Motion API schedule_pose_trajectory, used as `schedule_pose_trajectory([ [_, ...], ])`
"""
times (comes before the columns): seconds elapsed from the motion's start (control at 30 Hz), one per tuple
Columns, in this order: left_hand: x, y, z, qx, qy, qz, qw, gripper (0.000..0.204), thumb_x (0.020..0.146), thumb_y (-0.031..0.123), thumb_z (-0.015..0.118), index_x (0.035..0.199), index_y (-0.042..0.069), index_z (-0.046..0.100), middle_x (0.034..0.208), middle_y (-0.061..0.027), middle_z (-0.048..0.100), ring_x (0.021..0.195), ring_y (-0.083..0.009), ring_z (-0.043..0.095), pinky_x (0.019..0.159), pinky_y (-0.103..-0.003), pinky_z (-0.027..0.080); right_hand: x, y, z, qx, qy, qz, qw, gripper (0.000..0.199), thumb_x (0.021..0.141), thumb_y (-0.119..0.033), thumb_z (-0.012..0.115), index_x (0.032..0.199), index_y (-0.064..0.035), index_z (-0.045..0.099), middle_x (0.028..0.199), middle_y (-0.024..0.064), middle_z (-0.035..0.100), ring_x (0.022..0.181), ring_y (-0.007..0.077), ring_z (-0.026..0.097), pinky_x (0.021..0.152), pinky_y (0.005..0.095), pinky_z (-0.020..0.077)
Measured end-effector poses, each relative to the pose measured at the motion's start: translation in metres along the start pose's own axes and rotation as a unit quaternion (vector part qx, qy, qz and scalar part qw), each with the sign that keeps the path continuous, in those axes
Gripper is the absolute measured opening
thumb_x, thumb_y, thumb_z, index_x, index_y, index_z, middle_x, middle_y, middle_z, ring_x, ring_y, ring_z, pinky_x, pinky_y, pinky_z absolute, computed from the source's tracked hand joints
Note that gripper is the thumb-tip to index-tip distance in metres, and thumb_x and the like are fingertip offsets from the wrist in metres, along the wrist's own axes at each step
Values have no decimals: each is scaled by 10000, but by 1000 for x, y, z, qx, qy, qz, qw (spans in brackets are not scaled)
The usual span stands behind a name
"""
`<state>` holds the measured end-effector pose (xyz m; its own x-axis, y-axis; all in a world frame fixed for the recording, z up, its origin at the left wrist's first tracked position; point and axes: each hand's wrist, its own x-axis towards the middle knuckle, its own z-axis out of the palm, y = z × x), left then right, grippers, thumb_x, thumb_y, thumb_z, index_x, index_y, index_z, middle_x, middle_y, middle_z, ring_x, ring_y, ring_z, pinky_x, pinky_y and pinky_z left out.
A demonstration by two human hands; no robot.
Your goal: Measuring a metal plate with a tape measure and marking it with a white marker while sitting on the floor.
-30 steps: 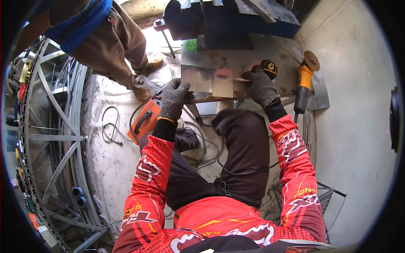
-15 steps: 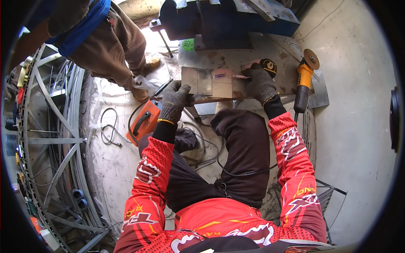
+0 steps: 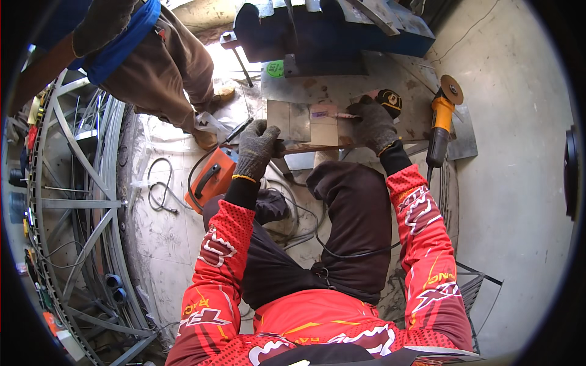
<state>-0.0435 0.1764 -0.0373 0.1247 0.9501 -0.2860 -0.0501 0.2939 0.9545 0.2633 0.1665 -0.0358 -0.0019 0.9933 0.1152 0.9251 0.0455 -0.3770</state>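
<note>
My left hand (image 3: 256, 151), in a grey knit glove, is closed at the near left corner of a flat metal sheet (image 3: 278, 116). Its thumb lies by the sheet's edge; the other fingers are partly hidden. Pinched in my gloved right hand (image 3: 374, 126) is a slim pale marker (image 3: 346, 115), its tip pointing left over a pinkish patch (image 3: 322, 111) on the metal. A black and yellow tape measure (image 3: 389, 99) lies just beyond the right hand. The sheet rests on a low worktable (image 3: 366, 79).
At the table's right end stands an orange angle grinder (image 3: 441, 119). An orange welding machine (image 3: 212, 174) with a black cable sits left of my legs, its electrode holder (image 3: 239, 130) beside my left hand. Another person (image 3: 165, 67) stands at upper left. Metal frames (image 3: 79, 203) line the left.
The whole view has shifted slightly. My right hand has moved a little left over the sheet with the marker; my left hand stays at the corner.
</note>
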Motion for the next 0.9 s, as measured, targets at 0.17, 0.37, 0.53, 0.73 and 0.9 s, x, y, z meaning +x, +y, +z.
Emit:
schedule_pose_trajectory([
  [0.17, 0, -3, 3, 27, 8, 15, 999, 267, 965, 159, 642, 1082, -80, 660, 774, -112, 683, 563, -166, 660, 498, -292, 548, 0, -15, 1, -50, 7, -31, 998, 329, 770, -183, 728, 1088, -122, 783, 1091, 158, 705, 1048, 379, 670, 906, 448, 541],
  [0.37, 1, 0, 9, 59, -10, 24, 998, 275, 957, 156, 639, 1103, -75, 670, 751, -106, 681, 552, -162, 643, 498, -313, 536, -1, -17, 7, -63, 25, -93, 993, 307, 770, -241, 743, 1061, -148, 772, 1045, 132, 685, 999, 369, 654, 868, 456, 538],
  [0.53, 1, -2, 11, 58, -4, 27, 998, 257, 953, 141, 628, 1101, -61, 683, 752, -93, 685, 538, -141, 623, 499, -300, 515, 0, -36, -4, -64, -47, -79, 994, 274, 844, -260, 678, 1079, -154, 773, 1058, 129, 690, 1072, 358, 648, 900, 474, 533],
  [0.73, 6, 6, -2, 256, -41, 43, 965, 571, 877, 342, 666, 1245, -93, 625, 993, -259, 743, 892, -346, 733, 827, -430, 567, -4, -30, -5, -45, -43, -5, 998, 285, 846, -253, 684, 1103, -154, 759, 1098, 127, 679, 1084, 355, 654, 905, 493, 525],
  [0.9, 6, -3, -3, 377, 20, 91, 922, 700, 875, 379, 677, 1376, -88, 527, 1254, -336, 654, 1179, -417, 659, 1013, -462, 502, -18, -20, -6, -103, 28, 4, 994, 340, 798, -184, 707, 1134, -175, 753, 1051, 116, 675, 1015, 365, 650, 863, 482, 520],
])
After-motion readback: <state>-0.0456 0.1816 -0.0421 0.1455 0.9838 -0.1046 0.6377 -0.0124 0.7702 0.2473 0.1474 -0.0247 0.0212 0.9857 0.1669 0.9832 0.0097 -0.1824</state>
